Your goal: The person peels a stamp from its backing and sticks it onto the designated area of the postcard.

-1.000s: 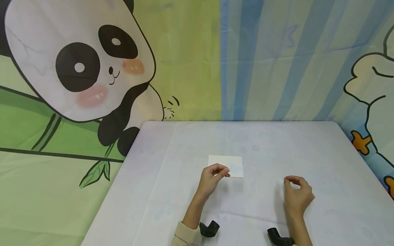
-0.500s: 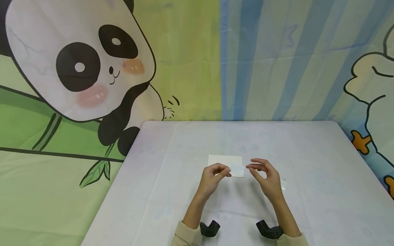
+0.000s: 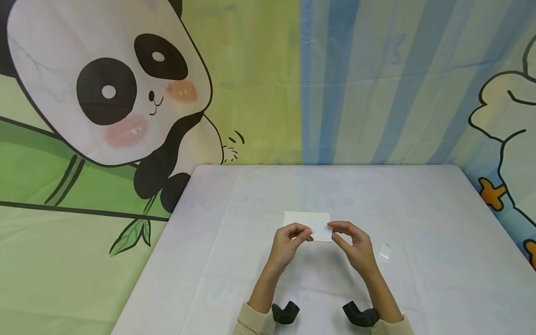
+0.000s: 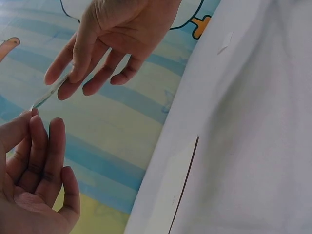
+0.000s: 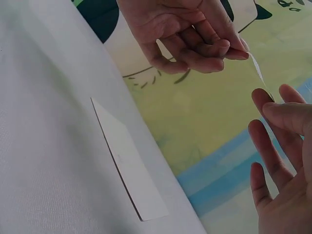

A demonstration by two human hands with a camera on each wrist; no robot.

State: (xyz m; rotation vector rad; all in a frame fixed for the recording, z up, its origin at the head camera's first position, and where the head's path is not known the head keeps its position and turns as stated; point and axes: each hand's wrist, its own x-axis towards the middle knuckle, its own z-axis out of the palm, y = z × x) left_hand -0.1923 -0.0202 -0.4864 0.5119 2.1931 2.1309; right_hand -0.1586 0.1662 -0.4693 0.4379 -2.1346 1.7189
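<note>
A small, thin, pale square of film (image 3: pixel 321 231) is stretched in the air between both hands. My left hand (image 3: pixel 288 245) pinches its left edge between thumb and forefinger. On the opposite edge, my right hand (image 3: pixel 359 249) pinches with thumb and fingertips, the other fingers spread in the left wrist view. Seen nearly edge-on, the film (image 4: pixel 48 95) looks slightly bowed; in the right wrist view the film (image 5: pixel 257 69) is a narrow white strip. Behind and below the hands a white rectangular card (image 3: pixel 299 217) lies flat on the table, partly hidden by the film and left hand.
A small whitish scrap (image 3: pixel 384 251) lies on the white-covered table (image 3: pixel 439 288) to the right of my right hand. Black curved mounts (image 3: pixel 286 312) sit at both wrists. A printed cloth (image 3: pixel 259 83) with a panda hangs behind the table's far edge.
My right hand has come leftward from the right side of the table and taken the film's right edge. The whitish scrap now shows where that hand was. My left hand stays still.
</note>
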